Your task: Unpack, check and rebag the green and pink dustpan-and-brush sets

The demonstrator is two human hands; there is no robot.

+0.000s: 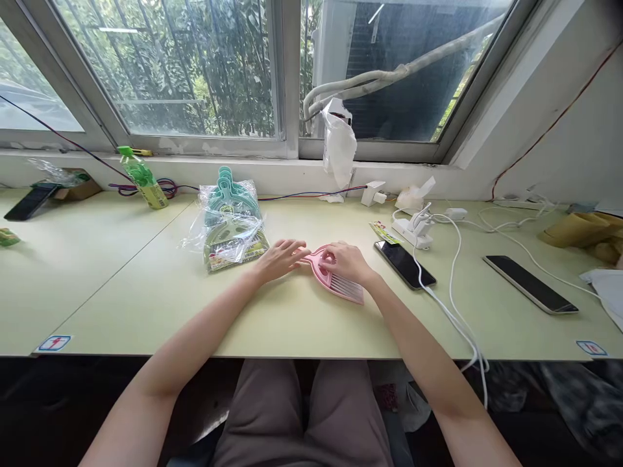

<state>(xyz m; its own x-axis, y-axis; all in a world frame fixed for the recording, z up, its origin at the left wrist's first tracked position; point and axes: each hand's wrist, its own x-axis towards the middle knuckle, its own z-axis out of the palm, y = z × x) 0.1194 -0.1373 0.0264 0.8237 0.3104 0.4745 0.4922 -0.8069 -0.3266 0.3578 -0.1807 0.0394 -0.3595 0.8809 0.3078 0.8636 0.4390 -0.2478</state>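
A pink brush-like item (343, 287) with pale bristles lies on the pale yellow-green table (272, 318) in front of me. My left hand (282, 259) is at its narrow left end, fingers bent round the handle. Over its wide part rests my right hand (346, 262), with thumb and fingers closed on the pink body. Left of my hands sits a clear plastic bag (232, 237) holding teal and green items of similar shape.
A phone (405, 263) with a yellow label above it lies to the right, near a white power strip (413, 232) and loose white cables. Another dark device (529, 284) is farther right. A green bottle (143, 178) leans at the back left.
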